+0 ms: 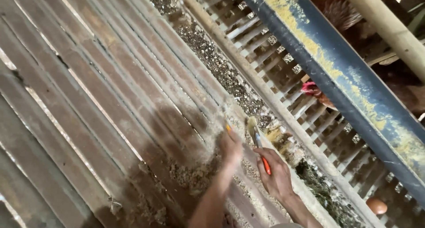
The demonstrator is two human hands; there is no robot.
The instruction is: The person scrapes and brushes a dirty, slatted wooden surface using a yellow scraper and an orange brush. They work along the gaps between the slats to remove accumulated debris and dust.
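My right hand (278, 177) grips an orange-handled brush (261, 149), its pale bristles pointing up over dusty wooden slats (110, 99). My left hand (231, 149) is blurred beside it, fingers closed, with a small orange tip (228, 128) poking out at its top; what that thing is I cannot tell. Both hands work at a heap of grainy dust and droppings (195, 175) on the slats, close to a long wooden rail (248, 73).
A blue trough (341, 81) smeared with yellow feed runs diagonally at the right, with a pale pole (392, 28) above it. A brown hen with a red comb (315, 90) stands behind the slatted cage front. An egg (376, 205) lies at the lower right.
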